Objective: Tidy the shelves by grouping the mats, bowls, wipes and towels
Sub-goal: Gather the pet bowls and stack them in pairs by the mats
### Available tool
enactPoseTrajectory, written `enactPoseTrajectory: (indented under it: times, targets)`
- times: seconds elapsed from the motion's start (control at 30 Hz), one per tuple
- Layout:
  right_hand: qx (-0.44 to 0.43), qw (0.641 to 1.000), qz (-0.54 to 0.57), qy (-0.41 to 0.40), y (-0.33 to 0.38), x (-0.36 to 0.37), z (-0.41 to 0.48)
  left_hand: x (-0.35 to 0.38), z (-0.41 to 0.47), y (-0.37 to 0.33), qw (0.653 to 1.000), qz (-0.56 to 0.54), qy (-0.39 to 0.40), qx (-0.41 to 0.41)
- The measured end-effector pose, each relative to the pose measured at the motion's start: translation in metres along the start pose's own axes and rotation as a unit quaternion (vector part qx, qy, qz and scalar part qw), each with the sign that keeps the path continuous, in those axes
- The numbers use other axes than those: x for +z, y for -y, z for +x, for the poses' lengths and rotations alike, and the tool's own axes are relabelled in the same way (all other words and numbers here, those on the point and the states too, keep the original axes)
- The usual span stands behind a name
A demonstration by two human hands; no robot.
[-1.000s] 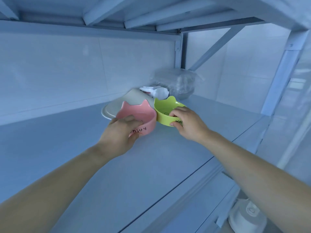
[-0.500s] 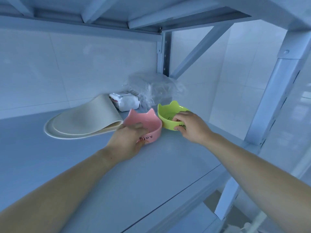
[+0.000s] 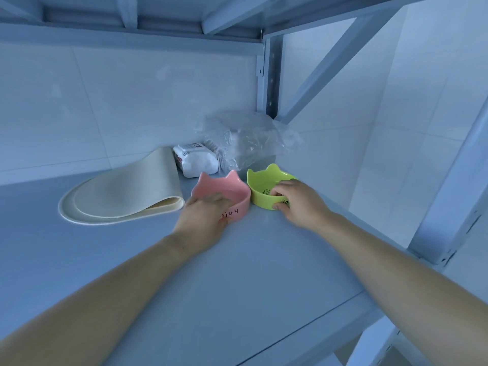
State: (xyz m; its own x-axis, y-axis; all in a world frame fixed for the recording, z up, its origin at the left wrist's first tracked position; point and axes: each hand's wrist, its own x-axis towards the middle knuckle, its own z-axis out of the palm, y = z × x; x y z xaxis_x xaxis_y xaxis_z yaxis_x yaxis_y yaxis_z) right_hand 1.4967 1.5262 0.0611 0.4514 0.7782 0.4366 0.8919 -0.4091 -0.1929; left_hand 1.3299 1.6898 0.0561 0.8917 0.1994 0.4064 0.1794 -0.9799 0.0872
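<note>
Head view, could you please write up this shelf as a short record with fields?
Left hand: grips pink bowl by its near rim
Right hand: grips green bowl by its near rim
Bowls: upright, side by side on the shelf
Mat: cream, folded over, left of the pink bowl
Wipes pack: white, behind the bowls
Plastic bag: clear, crumpled, in the back corner

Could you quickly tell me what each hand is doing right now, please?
Left hand: grips the pink bowl by its near rim.
Right hand: grips the green bowl by its near rim.
</note>
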Motion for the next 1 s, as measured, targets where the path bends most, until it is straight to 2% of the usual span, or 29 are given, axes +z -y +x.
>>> enactPoseTrajectory:
  times: [0.1,0.27,0.4,0.7,0.87,1.0]
  targets:
    - [0.008,1.000,0.001,-0.007,-0.004,0.005,0.005,0.008,0.005,0.003,1.000,0.022,0.005,-0.013]
    - [0.002,0.999,0.002,-0.040,-0.004,0.014,0.004,0.015,0.003,0.002,0.999,0.017,-0.045,0.009]
    - [0.000,0.999,0.020,-0.043,-0.002,0.017,0.003,0.013,0.000,0.001,0.997,0.009,-0.070,-0.016]
    - [0.022,0.999,0.024,-0.034,0.004,0.016,0.005,0.013,0.011,-0.010,0.997,0.005,-0.043,-0.068]
    - [-0.038,0.997,0.014,-0.068,0.033,0.003,0.007,0.002,-0.005,0.000,0.998,0.019,-0.048,-0.048]
    - [-0.093,0.992,0.065,-0.062,0.092,0.002,0.012,-0.019,-0.029,0.014,0.995,-0.019,-0.064,-0.075]
